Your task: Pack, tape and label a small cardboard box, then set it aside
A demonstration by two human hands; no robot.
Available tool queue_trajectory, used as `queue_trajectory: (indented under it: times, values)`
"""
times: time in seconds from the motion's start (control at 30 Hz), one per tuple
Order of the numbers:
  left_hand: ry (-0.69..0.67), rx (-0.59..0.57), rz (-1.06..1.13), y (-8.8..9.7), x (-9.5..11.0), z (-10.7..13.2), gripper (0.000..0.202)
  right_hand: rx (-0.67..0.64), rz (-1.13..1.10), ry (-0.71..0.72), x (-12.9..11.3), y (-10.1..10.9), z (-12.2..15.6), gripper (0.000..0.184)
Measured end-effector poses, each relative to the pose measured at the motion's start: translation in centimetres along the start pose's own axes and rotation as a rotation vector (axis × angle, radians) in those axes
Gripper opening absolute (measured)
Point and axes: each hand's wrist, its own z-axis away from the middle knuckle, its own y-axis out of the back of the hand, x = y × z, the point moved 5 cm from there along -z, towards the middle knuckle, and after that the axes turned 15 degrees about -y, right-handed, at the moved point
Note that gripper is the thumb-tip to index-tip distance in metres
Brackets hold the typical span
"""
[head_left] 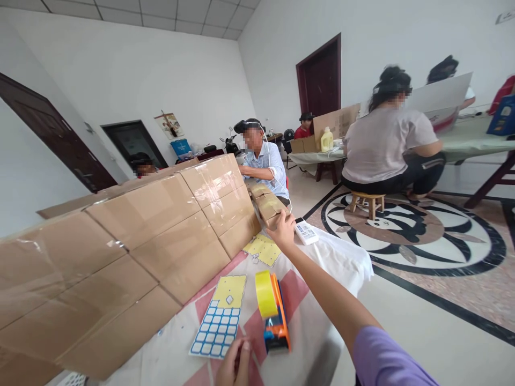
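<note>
My right hand point(282, 229) is stretched out far along the table, its fingers closed on the end of a small taped cardboard box point(268, 206). My left hand point(235, 364) rests at the near edge of the table with fingers curled, next to a sheet of blue-and-white labels point(215, 329); I cannot make out anything in it. An orange-and-blue tape dispenser point(274, 316) with a yellow roll stands between my arms. A small white box with a printed label point(306, 232) lies just right of my right hand.
A stack of taped cardboard cartons point(140, 246) fills the left side of the table. Yellow label backing sheets point(263, 248) lie near it. A person in a light blue shirt point(263, 161) sits at the far end. Another person sits on a wooden stool point(368, 202) at a second table point(462, 142).
</note>
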Motion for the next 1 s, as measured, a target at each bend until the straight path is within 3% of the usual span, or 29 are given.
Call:
queue_trajectory:
  times: [0.23,0.5,0.77,1.0]
  values:
    - [-0.065,-0.054,-0.038,-0.2,0.2,0.3,0.068,0.055,0.169,0.040,-0.3,1.7,0.7,0.097]
    - [-0.086,-0.126,-0.075,-0.5,-1.1,0.4,0.068,0.053,0.213,0.057,0.2,2.4,1.6,0.092]
    - [-0.081,-0.150,-0.126,-0.6,-1.8,0.3,0.066,-0.095,0.147,0.027,0.8,2.0,0.3,0.090]
    - [-0.061,-0.226,-0.105,-0.1,-0.3,0.4,0.054,-0.096,0.061,0.091,0.9,1.4,-1.1,0.086]
